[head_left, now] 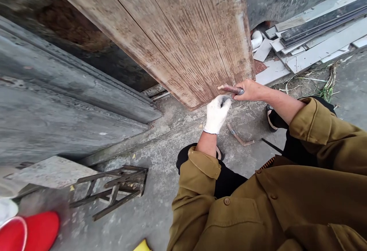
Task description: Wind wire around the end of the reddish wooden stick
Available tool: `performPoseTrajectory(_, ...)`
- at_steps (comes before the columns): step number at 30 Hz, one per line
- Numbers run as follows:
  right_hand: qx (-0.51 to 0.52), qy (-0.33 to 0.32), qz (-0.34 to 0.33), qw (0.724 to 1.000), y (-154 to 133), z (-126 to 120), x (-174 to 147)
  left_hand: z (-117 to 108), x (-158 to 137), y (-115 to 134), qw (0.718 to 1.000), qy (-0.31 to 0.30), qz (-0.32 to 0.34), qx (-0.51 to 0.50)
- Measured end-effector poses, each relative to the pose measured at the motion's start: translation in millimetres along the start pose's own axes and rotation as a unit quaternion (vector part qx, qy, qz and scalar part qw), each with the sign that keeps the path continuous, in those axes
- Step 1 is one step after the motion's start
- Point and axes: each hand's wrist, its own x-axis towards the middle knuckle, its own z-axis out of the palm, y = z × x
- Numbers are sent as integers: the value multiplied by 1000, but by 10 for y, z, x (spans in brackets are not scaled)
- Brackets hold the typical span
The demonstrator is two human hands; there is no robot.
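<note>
My right hand (250, 89) is bare and closed round a short brown wooden stick (226, 88). Thin wire is wound in tight turns about the stick near my fingers. Just below and to the left, my left hand (217, 114) wears a white knitted glove. Its fingers are curled together close to the right fingertips; what they pinch, if anything, is too small to make out. On the concrete beneath my hands lies a second, bent stick (241, 136) with a bluish band near one end.
A large weathered plank panel (183, 33) leans in front of me. Grey boards (65, 75) stand at left. A wooden stool (114, 190) lies tipped over, near a red object (40, 230). Stacked tile strips (318, 46) line the wall at right.
</note>
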Motion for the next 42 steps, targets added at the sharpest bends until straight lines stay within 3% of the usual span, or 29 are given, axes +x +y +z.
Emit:
performPoseTrajectory(5, -39, 1, 18, 999, -38, 31, -29, 5, -2, -26, 999, 32, -13, 20)
performPoseTrajectory(15, -73, 58, -26, 995, -80, 202, 23, 128, 9, -112, 988, 15, 56, 144)
performPoseTrajectory(20, -162, 37, 13, 986, -91, 224, 11, 85, 9, -121, 990, 20, 58, 129)
performPoseTrajectory(23, -214, 3, -22, 977, -89, 282, -16, 40, 58, -163, 989, 16, 26, 146)
performPoseTrajectory(27, -210, -3, -55, 976, -71, 328, -9, 24, 98, -190, 990, -7, 17, 142)
performPoseTrajectory(32, -191, 10, -8, 982, -67, 301, 9, -16, 53, -150, 994, -35, 60, 85)
performPoseTrajectory(36, -195, 7, 1, 981, -73, 379, -35, -11, 72, -199, 999, -12, 12, 51)
performPoseTrajectory(39, -226, 5, -23, 974, -26, 445, -32, 53, 92, -258, 998, -2, -16, 61)
performPoseTrajectory(42, -241, 3, -55, 969, 39, 453, 11, 105, 76, -307, 999, -27, 9, 23)
